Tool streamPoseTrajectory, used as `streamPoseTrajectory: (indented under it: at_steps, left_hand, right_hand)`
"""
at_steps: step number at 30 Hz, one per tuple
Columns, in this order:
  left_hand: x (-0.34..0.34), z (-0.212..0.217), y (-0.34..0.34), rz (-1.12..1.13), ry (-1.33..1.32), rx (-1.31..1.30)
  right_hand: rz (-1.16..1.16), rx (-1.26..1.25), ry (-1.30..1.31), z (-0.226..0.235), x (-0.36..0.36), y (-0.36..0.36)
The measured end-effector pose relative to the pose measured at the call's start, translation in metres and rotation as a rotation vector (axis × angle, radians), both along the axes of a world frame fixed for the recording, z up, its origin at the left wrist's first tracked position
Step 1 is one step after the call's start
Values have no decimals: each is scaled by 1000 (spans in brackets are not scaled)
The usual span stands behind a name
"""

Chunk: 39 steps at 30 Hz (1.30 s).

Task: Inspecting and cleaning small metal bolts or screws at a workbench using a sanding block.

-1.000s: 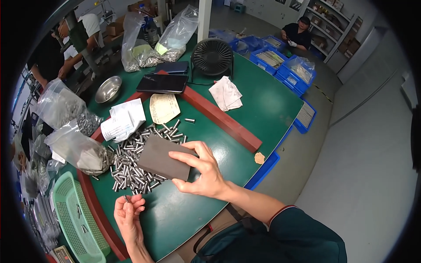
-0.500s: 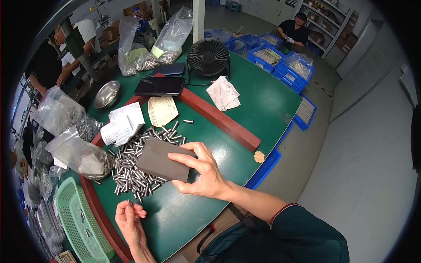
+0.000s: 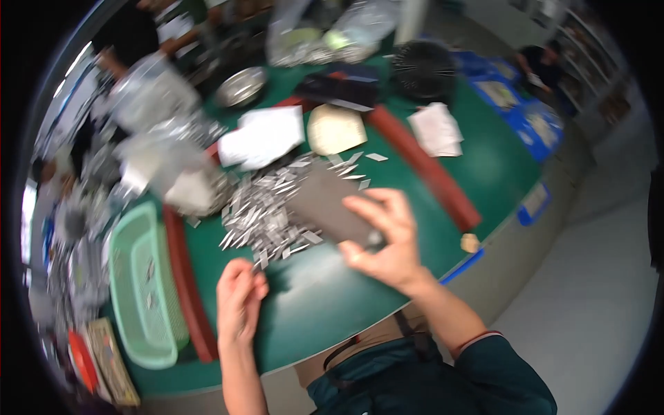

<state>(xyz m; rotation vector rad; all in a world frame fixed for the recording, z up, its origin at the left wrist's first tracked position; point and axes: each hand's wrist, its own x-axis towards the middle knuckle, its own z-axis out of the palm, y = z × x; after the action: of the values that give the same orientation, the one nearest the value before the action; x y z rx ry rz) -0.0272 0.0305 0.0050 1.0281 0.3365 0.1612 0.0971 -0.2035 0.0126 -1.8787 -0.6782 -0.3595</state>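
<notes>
My right hand (image 3: 391,242) grips a flat grey-brown block (image 3: 321,197) between thumb and fingers, holding it over a heap of metal pins (image 3: 266,214). A small shiny spot shows at the block's near end by the thumb; blur hides what it is. Left of it and nearer to me, my left hand (image 3: 241,290) is closed in a pinch at the heap's near edge. A small dark metal tip, apparently a pin, shows at its fingertips. The pins lie loose on the green tabletop (image 3: 332,304).
Red bars (image 3: 429,169) frame the work area. Left stands a green plastic basket (image 3: 114,277) with a few small pieces. Plastic bags (image 3: 180,169), papers (image 3: 266,138), a metal bowl (image 3: 242,88), a phone (image 3: 335,91) and a black fan (image 3: 423,69) lie beyond. Other people are further back.
The view has swung left, so everything sits further right and higher, and is blurred. Both hands keep their grips; the block remains over the pins.
</notes>
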Motion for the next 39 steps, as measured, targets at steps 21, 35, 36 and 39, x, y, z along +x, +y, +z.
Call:
streamPoseTrajectory:
  at_steps: [21, 35, 36, 39]
  left_hand:
    - [7, 4, 0, 31, 70, -167]
    - [-16, 26, -16, 287, -74, 345]
    - [-23, 29, -20, 298, -76, 356]
    - [-48, 34, -24, 313, -93, 398]
  right_hand:
    - [6, -53, -24, 6, 0, -1]
    - [-136, -136, -331, 1, 3, 8]
    - [-141, -136, -336, 2, 4, 10]
    - [-166, -138, -405, 2, 4, 11]
